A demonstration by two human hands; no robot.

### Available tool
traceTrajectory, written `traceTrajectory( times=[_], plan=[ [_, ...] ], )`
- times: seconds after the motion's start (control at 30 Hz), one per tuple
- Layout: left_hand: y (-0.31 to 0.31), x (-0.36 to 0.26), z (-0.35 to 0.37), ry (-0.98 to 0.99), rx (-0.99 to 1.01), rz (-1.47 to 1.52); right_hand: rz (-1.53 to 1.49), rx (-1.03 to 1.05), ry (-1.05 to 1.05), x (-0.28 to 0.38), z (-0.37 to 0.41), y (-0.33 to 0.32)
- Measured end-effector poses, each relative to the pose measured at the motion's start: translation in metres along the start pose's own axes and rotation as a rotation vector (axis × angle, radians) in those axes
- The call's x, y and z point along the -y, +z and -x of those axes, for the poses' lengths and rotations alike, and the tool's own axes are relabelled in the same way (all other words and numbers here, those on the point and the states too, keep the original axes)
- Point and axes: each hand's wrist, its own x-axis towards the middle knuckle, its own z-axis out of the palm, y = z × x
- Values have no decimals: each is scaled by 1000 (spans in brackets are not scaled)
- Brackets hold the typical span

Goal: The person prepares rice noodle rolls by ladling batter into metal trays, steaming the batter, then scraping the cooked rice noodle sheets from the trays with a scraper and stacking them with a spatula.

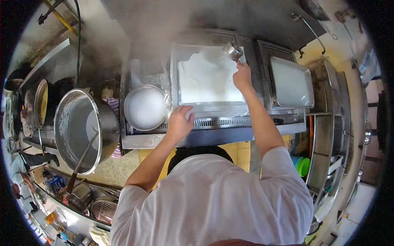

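My right hand [242,78] is closed round the handle of a metal ladle [233,51], whose bowl is over the upper right part of a wide flat tray [175,88]. White liquid [209,76] covers most of that tray, with a darker bare patch near its upper left. My left hand [180,122] is at the tray's lower left edge, its fingers apart and nothing in them. Just left of it stands a round metal pan [130,119] filled with white liquid or foam.
A large metal pot [107,131] with a long-handled utensil [82,162] stands at the left. Another rectangular tray [292,82] of pale liquid lies at the right. Steam rises behind. Shelving [320,143] is at the far right; a person [20,166] is at the far left.
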Motion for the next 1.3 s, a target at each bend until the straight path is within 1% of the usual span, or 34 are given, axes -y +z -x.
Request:
traceTrajectory(
  times=[0.03,0.1,0.13,0.2,0.23,0.27,0.3,0.33,0.37,0.43,0.5,0.6,0.67,0.7,0.77,0.8,0.87,0.93,1.0,1.03,1.1,1.13,1.2,1.23,1.3],
  plan=[
    [14,-1,-10,2,3,-7,-6,-2,4,-4,5,-2],
    [50,8,-30,89,103,-330,-133,50,45,-10,16,-6],
    [65,11,-39,86,101,-338,-141,49,43,-8,23,-14],
    [90,19,-57,-7,179,-646,-248,78,117,-1,40,-38],
    [97,25,-72,-87,283,-656,-258,81,114,-3,49,-42],
    [94,18,-87,-95,280,-663,-297,62,152,-7,57,-45],
    [90,10,-101,-142,324,-694,-335,45,191,-11,64,-48],
    [87,5,-116,-188,367,-725,-346,48,187,-17,71,-49],
    [92,10,-133,-197,364,-733,-352,63,167,-24,77,-51],
    [98,23,-164,-226,255,-735,-369,78,145,-32,86,-55],
    [95,25,-193,-238,239,-746,-452,143,162,-37,89,-64],
    [95,20,-202,-240,177,-743,-454,171,105,-50,95,-63],
    [90,19,-197,-222,96,-724,-471,180,74,-60,96,-57],
    [86,20,-187,-245,85,-739,-474,188,59,-64,95,-53],
    [75,20,-158,-226,-18,-680,-496,211,46,-64,90,-55],
    [65,21,-147,-246,-30,-695,-494,220,50,-63,87,-56],
    [34,21,-123,-413,167,-608,-481,235,16,-61,82,-59],
    [38,98,-85,-462,-259,-497,-453,240,-16,-59,78,-59],
    [33,131,-53,-450,-451,-673,-482,212,-57,-59,74,-59],
    [29,143,-37,-458,-464,-667,-480,213,-73,-58,72,-60],
    [23,159,-11,-602,-241,-805,-385,237,-103,-56,70,-61],
    [19,155,-6,-609,-252,-797,-382,237,-118,-58,69,-57],
    [6,138,6,-743,168,-798,-379,296,-73,-66,70,-42],
    [6,144,11,-757,162,-787,-376,305,-88,-67,68,-39],
    [8,157,24,-760,48,-638,-230,273,-144,-65,64,-34]
  ],
)
